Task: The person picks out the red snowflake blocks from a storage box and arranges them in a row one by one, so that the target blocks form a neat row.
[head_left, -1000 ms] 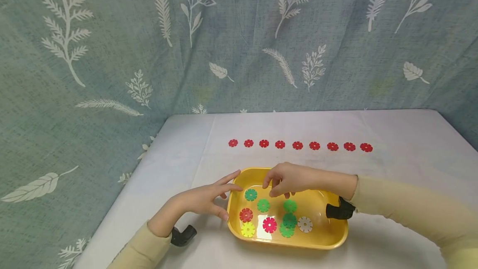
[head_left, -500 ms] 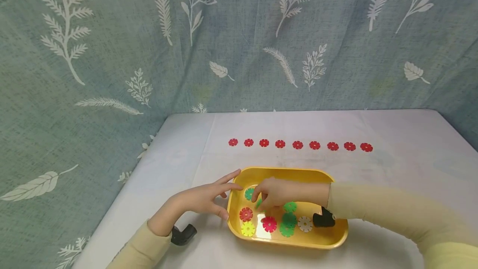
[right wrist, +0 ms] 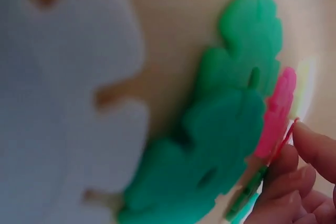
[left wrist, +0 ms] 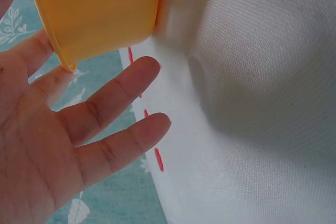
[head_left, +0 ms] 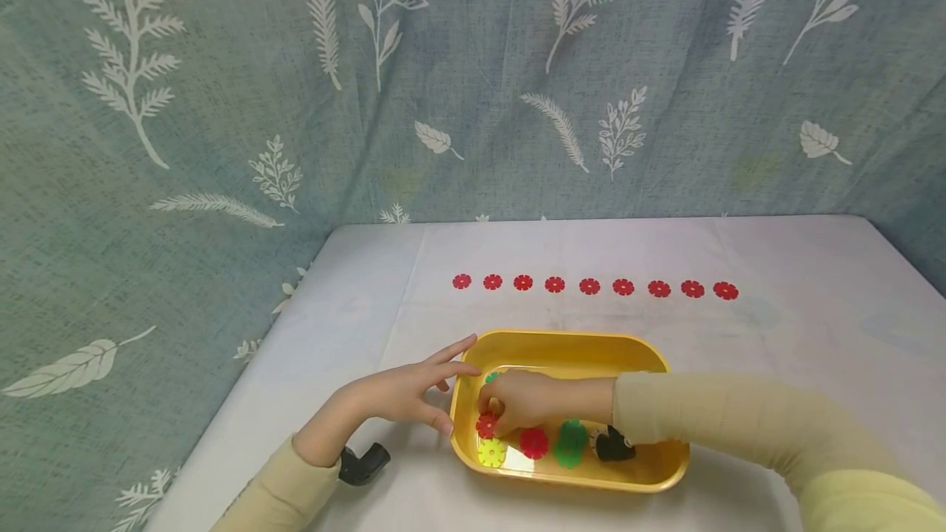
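Observation:
In the head view my right hand (head_left: pixel 521 398) reaches into the yellow tray (head_left: pixel 569 486) and pinches a red notched, flower-shaped plastic disc (head_left: pixel 486 425) near its left end. The right wrist view shows that disc's thin red edge (right wrist: pixel 286 139) between thumb and fingertips. My left hand (head_left: pixel 406 392) is at the tray's left end, its fingers spread and touching the rim; the left wrist view shows this hand (left wrist: pixel 79 114) from the palm side. Around the right hand lie a yellow disc (head_left: pixel 491 452), a pink-red disc (head_left: pixel 534 443) and overlapping green discs (head_left: pixel 571 443). The hand covers other green discs.
Behind the tray, several red discs (head_left: pixel 589 286) form a row across the white tabletop (head_left: pixel 355 294). A white disc (right wrist: pixel 68 103) lies close to the right wrist camera, in the tray. A leaf-patterned green cloth (head_left: pixel 473 105) hangs behind the table.
My right hand has moved left and down into the tray, from above its middle to the red disc, which it now pinches. The left hand has stayed at the rim.

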### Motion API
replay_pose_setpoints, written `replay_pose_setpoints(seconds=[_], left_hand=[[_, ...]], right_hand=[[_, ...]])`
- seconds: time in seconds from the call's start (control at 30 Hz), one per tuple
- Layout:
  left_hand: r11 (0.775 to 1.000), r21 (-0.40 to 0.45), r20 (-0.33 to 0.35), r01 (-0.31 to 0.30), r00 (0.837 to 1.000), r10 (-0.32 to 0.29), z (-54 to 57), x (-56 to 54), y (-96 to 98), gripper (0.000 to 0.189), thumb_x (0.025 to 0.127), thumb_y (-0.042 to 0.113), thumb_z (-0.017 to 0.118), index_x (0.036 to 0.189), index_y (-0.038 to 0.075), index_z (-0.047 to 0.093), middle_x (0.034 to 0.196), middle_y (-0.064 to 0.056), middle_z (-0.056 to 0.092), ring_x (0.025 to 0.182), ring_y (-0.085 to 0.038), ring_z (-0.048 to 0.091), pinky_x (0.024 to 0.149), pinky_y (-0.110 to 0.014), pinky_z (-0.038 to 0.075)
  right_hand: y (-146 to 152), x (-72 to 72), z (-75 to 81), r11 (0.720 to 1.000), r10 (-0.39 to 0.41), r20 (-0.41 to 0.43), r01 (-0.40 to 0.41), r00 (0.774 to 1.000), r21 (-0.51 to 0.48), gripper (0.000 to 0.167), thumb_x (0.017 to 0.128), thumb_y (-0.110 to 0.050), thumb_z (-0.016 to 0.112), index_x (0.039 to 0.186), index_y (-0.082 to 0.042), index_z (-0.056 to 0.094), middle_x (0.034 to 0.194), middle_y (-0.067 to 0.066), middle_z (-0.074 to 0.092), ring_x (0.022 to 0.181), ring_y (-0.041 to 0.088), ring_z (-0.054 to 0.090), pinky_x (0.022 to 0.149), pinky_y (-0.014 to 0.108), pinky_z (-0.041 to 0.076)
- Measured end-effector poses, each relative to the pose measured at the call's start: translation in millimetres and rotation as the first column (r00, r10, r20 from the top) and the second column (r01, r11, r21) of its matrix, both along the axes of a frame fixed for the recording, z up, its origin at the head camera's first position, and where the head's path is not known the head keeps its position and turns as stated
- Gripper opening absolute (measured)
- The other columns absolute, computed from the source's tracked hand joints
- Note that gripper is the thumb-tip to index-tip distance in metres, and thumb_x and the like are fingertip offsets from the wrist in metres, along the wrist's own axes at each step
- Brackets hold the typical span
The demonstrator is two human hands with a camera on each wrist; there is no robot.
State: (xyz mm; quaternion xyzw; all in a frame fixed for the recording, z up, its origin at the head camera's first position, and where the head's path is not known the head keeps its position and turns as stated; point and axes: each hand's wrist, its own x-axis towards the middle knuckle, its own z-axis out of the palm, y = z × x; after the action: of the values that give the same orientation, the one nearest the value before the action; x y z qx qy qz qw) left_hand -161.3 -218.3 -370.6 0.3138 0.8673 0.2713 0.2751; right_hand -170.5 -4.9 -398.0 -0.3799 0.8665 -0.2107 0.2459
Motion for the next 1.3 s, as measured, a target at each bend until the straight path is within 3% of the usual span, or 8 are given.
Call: replay_pose_setpoints(seconds=[0.1, 0.3, 0.53, 0.73, 0.9, 1.17, 1.3], left_hand=[[1.000, 0.001, -0.007, 0.007, 1.000, -0.007, -0.7, -0.5, -0.3, 0.077, 0.071, 0.047, 0.068, 0.136, 0.016, 0.040, 0.155, 0.001, 0.000, 0.106, -0.023, 0.053, 0.089, -0.031, 0.046], [1.000, 0.008, 0.005, 0.009, 1.000, -0.009, -2.1, -0.9, -0.4, 0.077, 0.071, 0.047, 0.068, 0.136, 0.016, 0.040, 0.155, 0.001, -0.001, 0.106, -0.022, 0.052, 0.090, -0.030, 0.046], [1.000, 0.014, -0.001, 0.017, 1.000, -0.017, -0.8, -0.1, -0.4, 0.079, 0.070, 0.047, 0.067, 0.136, 0.014, 0.040, 0.155, -0.001, 0.000, 0.106, -0.022, 0.053, 0.090, -0.031, 0.046], [1.000, 0.017, 0.002, 0.014, 1.000, -0.014, 0.3, 0.1, -0.2, 0.078, 0.071, 0.046, 0.069, 0.136, 0.013, 0.040, 0.155, -0.001, 0.000, 0.106, -0.021, 0.052, 0.090, -0.031, 0.046], [1.000, 0.015, 0.008, 0.007, 1.000, -0.008, 0.4, -0.3, 0.3, 0.079, 0.071, 0.046, 0.069, 0.136, 0.013, 0.040, 0.155, -0.001, 0.000, 0.107, -0.021, 0.052, 0.090, -0.031, 0.046], [1.000, 0.010, -0.010, 0.016, 1.000, -0.016, -1.6, -1.1, -0.2, 0.080, 0.070, 0.048, 0.068, 0.136, 0.013, 0.040, 0.155, 0.000, 0.000, 0.105, -0.022, 0.053, 0.088, -0.030, 0.047], [1.000, 0.008, -0.008, 0.018, 1.000, -0.018, -2.0, -1.7, -0.2, 0.080, 0.070, 0.049, 0.068, 0.137, 0.014, 0.040, 0.155, 0.000, -0.001, 0.105, -0.022, 0.053, 0.088, -0.030, 0.047]], right_hand=[[-3, 1.2, -1.3, 1.000, 0.021, -0.044, -0.021, 0.999, 0.006, 0.021, 0.078, -0.023, 0.073, 0.096, -0.015, 0.065, 0.074, -0.011, 0.056, 0.070, 0.005, 0.047, 0.069, 0.017, 0.043], [-5, 4.3, -1.6, 0.999, 0.047, -0.061, -0.046, 0.997, 0.028, 0.018, 0.074, -0.024, 0.076, 0.077, -0.019, 0.058, 0.064, -0.010, 0.049, 0.061, 0.004, 0.044, 0.055, 0.016, 0.037], [-1, 7.9, 3.2, 0.997, 0.061, -0.074, -0.057, 0.995, 0.050, 0.017, 0.074, -0.021, 0.076, 0.073, -0.021, 0.059, 0.064, -0.012, 0.050, 0.061, 0.004, 0.044, 0.052, 0.016, 0.038], [6, 4.9, 9.6, 0.999, 0.037, 0.052, -0.039, 0.998, 0.036, 0.012, 0.077, -0.008, 0.071, 0.078, -0.017, 0.063, 0.069, -0.010, 0.053, 0.062, 0.006, 0.046, 0.055, 0.015, 0.043], [11, 0.9, 16.4, 0.999, -0.005, 0.158, -0.004, 0.987, 0.051, 0.018, 0.077, -0.001, 0.065, 0.085, -0.017, 0.064, 0.075, -0.007, 0.054, 0.062, 0.007, 0.048, 0.052, 0.016, 0.044], [25, -6.0, 36.9, 0.998, -0.067, 0.304, 0.068, 0.950, 0.007, 0.025, 0.075, 0.006, 0.060, 0.086, -0.015, 0.064, 0.059, -0.001, 0.048, 0.047, 0.010, 0.037, 0.044, 0.018, 0.032], [34, -9.6, 42.5, 0.998, -0.043, 0.335, 0.059, 0.941, -0.038, 0.023, 0.077, 0.005, 0.056, 0.088, -0.014, 0.063, 0.054, -0.003, 0.047, 0.043, 0.010, 0.035, 0.043, 0.017, 0.031]])
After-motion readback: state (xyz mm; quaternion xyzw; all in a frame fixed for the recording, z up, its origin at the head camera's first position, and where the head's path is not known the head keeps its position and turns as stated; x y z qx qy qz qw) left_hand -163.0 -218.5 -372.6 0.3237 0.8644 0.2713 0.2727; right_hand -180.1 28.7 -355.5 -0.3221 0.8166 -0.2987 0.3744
